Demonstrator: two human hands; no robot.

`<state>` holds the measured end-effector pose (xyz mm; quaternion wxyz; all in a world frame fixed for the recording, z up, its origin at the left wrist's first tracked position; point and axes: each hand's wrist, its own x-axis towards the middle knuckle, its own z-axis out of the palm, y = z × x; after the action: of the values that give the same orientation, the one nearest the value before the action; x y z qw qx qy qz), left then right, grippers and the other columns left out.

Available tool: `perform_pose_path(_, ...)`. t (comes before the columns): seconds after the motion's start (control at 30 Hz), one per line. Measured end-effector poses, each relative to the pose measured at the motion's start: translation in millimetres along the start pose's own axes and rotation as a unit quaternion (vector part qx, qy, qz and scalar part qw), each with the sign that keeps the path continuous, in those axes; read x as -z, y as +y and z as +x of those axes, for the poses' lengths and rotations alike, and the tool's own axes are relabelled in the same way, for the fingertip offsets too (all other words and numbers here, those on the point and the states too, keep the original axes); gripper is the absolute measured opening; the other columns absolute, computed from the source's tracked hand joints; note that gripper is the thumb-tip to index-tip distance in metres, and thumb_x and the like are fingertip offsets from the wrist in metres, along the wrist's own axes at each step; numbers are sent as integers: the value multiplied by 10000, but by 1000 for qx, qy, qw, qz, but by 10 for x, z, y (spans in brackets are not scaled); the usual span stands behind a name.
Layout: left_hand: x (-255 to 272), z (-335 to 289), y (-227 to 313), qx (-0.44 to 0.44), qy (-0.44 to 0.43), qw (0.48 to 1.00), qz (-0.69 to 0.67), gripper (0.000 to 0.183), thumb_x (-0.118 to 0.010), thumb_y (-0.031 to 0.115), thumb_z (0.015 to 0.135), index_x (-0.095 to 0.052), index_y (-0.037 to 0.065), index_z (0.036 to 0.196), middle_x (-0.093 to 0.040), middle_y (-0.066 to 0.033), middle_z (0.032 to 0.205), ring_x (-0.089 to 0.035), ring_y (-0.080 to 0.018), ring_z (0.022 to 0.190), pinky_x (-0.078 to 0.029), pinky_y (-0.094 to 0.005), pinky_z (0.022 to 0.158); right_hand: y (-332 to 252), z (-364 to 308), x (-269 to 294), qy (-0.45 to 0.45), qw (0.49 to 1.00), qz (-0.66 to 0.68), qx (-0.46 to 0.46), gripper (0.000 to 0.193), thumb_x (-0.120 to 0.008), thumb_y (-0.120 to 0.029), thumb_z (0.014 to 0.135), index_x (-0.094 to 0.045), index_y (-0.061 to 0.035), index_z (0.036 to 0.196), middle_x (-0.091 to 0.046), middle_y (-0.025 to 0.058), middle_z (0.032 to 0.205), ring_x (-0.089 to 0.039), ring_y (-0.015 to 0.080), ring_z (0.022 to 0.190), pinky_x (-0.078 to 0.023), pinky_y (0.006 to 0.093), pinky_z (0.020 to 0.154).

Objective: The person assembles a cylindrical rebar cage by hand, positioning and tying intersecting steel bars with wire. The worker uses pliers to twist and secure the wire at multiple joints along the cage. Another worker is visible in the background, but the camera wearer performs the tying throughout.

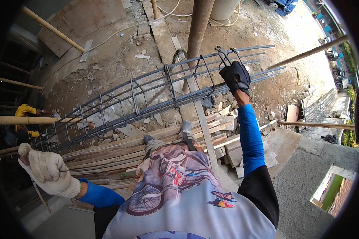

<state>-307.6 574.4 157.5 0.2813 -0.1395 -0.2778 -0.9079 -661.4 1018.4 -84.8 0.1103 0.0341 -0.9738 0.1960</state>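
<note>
A long rebar cage (147,89) of dark ribbed bars and bent stirrups runs from the lower left to the upper right in front of me. Over its right end, my right hand (235,78) in a black glove is closed around the handles of pincers (223,57). Their jaws point away from me beside an end stirrup (236,55); whether they touch it I cannot tell. My left hand (50,171), in a white knitted glove, is closed near the cage's left end. A thin dark wire (64,171) pokes out of that fist.
Wooden planks (115,153) lie stacked by my feet, among rubble. A bamboo post (196,34) rises behind the cage, and a bamboo pole (40,120) crosses at left. Another person in a yellow sleeve (26,110) works beyond the cage's left end. A rough grey wall (303,163) stands at right.
</note>
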Motion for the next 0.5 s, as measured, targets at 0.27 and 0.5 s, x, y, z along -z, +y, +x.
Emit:
perform_pose_path(0.27, 178, -34, -802, 69, 82, 994, -28, 617, -222, 462, 1159, -517, -63, 1287, -359, 19, 548, -227, -31, 340, -233, -227, 286, 158, -84, 282, -46, 986, -145, 62, 291, -713, -267, 865, -718, -68, 1077, -727, 200, 930, -712, 396, 901, -547, 470, 751)
perform_pose_path(0.5, 103, 55, -1800, 133, 192, 971, -49, 619, -314, 545, 1129, -603, 12, 1257, -374, 47, 571, -270, -45, 395, -260, -222, 374, -601, -1428, 1264, -291, 887, 358, 28, 461, -759, -152, 844, -659, -25, 1276, -733, 146, 997, -705, 270, 923, -552, 393, 814)
